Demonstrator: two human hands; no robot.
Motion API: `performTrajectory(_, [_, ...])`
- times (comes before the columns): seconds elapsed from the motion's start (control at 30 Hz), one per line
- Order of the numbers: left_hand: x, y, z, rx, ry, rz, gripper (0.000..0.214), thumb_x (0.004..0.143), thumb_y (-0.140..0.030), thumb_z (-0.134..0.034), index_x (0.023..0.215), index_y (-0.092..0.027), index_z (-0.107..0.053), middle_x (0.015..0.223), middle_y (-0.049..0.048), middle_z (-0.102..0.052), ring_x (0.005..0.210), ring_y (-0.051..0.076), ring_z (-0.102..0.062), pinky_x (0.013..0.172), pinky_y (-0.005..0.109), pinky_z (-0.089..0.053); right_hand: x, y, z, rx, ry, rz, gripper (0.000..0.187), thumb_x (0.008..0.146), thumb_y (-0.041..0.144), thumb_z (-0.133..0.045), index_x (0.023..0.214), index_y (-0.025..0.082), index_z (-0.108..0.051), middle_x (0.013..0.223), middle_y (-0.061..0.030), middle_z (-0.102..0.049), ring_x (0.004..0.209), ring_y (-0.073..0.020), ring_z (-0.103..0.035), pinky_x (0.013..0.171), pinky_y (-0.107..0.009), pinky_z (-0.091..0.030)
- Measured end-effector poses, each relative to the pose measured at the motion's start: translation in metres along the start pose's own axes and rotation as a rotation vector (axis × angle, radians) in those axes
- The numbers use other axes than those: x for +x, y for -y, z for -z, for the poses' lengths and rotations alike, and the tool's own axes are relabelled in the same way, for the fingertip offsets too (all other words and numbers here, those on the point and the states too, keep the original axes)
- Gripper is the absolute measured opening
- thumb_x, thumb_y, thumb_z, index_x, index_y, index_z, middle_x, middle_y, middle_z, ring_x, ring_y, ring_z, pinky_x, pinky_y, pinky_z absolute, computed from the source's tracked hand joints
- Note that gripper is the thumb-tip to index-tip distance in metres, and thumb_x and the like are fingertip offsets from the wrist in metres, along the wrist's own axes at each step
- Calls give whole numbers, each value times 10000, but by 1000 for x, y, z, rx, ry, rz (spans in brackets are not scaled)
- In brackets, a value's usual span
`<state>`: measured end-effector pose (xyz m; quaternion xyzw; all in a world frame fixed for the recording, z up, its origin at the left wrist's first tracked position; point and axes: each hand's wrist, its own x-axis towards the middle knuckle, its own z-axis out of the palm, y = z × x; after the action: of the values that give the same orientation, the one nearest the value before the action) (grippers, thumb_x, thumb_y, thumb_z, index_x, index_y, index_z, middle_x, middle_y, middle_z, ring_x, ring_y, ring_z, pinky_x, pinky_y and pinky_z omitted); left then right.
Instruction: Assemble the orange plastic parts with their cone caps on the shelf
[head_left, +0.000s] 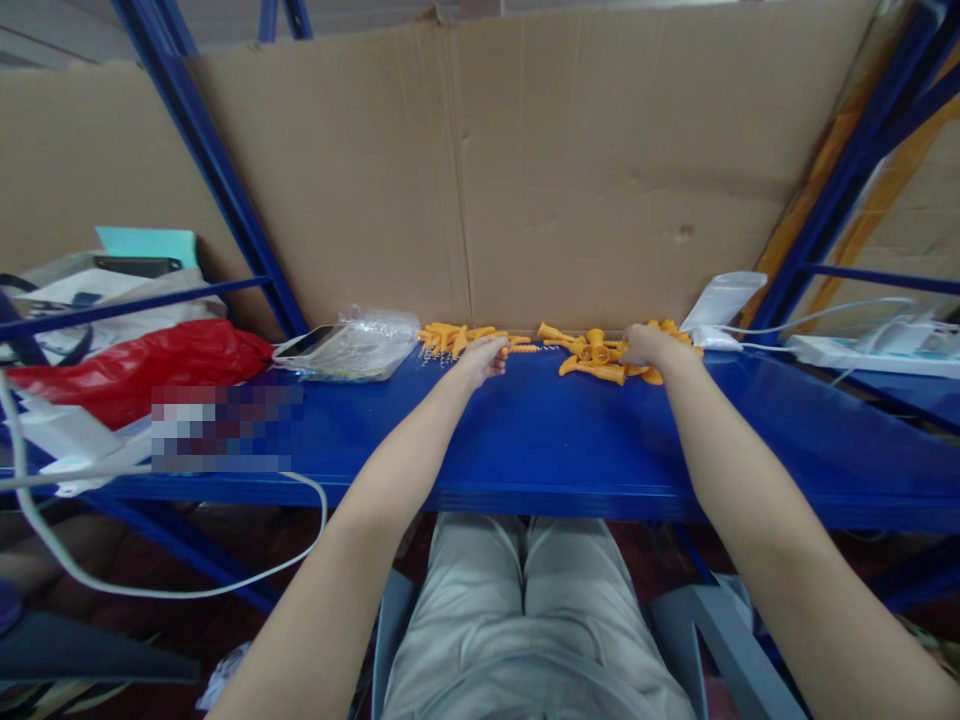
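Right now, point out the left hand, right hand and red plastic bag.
Left hand (486, 359): head view, middle of hand.
Right hand (643, 346): head view, middle of hand.
Red plastic bag (166, 362): head view, middle.

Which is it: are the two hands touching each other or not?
Apart. The head view shows orange pieces in the gap between the left hand and the right hand.

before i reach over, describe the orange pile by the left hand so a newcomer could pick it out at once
On the blue shelf, look to the back, along the cardboard panel. Between the clear plastic bag and the left hand lies a pile of orange corkscrew pieces. Its thin, pale spirals set it apart from the chunkier orange parts beside the right hand.
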<state>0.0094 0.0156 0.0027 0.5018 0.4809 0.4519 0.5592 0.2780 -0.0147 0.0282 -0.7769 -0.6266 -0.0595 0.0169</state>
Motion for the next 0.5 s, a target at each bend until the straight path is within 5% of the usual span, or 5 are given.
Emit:
performTrajectory(0.3, [-7,-3,-2,12,-27,-12,157,857,-84,-597,757,-182,-526,434,-87,-474,356,36,-408,443,155,-345,-4,4,-1,59,62,88,294,802,107,-665,1075,78,-770,928,-227,-758,924,-319,-702,771,-392,-523])
performTrajectory(0.5, [-9,-3,-3,38,-20,-28,192,882,-62,-553,738,-180,-505,463,-81,-488,365,33,-413,453,153,-357,5,-1,-8,10,71,7,371,797,168,-689,1157,99,-747,1095,-237,-730,1102,-369,-669,857,-429,-533])
